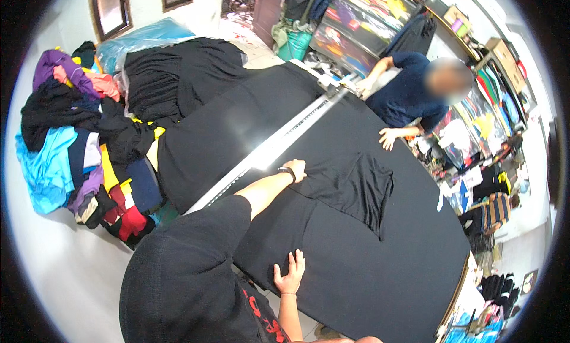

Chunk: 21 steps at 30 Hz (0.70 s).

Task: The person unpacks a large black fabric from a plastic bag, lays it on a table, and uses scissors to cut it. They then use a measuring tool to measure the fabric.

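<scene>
Black fabric (pixel 380 283) is spread over a large table, with a rumpled, folded-over part (pixel 356 188) near its middle. At the left end of those folds, my left hand (pixel 295 171), with a dark band at the wrist, is closed on the black fabric. Lower down, my right hand (pixel 290 274) lies flat with spread fingers by the near edge of the cloth. A long metal rail (pixel 267 150) with a marked scale crosses the fabric beyond my left hand.
Across the table a person in a dark shirt (pixel 404 84) has one hand at the rail's far end and another hand (pixel 389 137) on the fabric edge. Piled coloured cloth (pixel 56 156) lies left, a heap of black fabric (pixel 178 76) behind. Shelves of bagged cloth (pixel 356 31) stand at the back.
</scene>
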Available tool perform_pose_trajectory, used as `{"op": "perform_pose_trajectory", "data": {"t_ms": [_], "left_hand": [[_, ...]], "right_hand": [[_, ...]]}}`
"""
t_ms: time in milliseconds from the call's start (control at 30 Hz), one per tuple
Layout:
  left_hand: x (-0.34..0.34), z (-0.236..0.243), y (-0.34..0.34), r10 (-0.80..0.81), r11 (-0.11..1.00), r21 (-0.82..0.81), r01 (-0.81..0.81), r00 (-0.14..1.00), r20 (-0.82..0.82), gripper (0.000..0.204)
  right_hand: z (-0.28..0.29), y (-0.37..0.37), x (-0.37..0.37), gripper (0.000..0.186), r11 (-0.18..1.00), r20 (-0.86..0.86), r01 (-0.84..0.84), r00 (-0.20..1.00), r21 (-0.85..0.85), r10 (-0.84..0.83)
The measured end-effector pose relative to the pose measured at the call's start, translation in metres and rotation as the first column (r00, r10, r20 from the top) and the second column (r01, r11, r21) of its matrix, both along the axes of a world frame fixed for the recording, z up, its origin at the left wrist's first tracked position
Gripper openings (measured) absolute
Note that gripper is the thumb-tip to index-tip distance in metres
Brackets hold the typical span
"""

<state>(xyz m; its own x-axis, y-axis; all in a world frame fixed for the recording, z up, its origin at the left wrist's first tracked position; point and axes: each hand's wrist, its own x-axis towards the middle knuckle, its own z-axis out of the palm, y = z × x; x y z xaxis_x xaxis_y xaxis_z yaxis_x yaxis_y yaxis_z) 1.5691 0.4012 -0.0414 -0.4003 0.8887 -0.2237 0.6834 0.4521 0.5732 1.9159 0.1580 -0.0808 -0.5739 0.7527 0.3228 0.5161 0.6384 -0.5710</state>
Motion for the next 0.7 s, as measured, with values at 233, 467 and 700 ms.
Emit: {"op": "perform_pose_trajectory", "data": {"t_ms": [233,467,700], "left_hand": [[0.09,0.082,-0.157,-0.484,0.785,0.456,0.419,0.875,0.028,0.048],[0.117,0.208,-0.343,-0.762,0.647,0.733,0.21,0.202,0.615,0.025],[0.084,0.177,-0.431,-0.28,0.836,0.54,0.099,0.923,0.263,0.109]], "right_hand": [[0.002,-0.003,0.008,0.097,0.953,-0.385,0.13,0.893,-0.274,-0.232],[0.053,0.007,0.016,0.106,0.991,-0.36,0.126,0.924,-0.037,-0.131],[0.119,-0.039,-0.069,0.04,-0.007,-0.374,-0.39,0.889,-0.921,-0.264]]}}
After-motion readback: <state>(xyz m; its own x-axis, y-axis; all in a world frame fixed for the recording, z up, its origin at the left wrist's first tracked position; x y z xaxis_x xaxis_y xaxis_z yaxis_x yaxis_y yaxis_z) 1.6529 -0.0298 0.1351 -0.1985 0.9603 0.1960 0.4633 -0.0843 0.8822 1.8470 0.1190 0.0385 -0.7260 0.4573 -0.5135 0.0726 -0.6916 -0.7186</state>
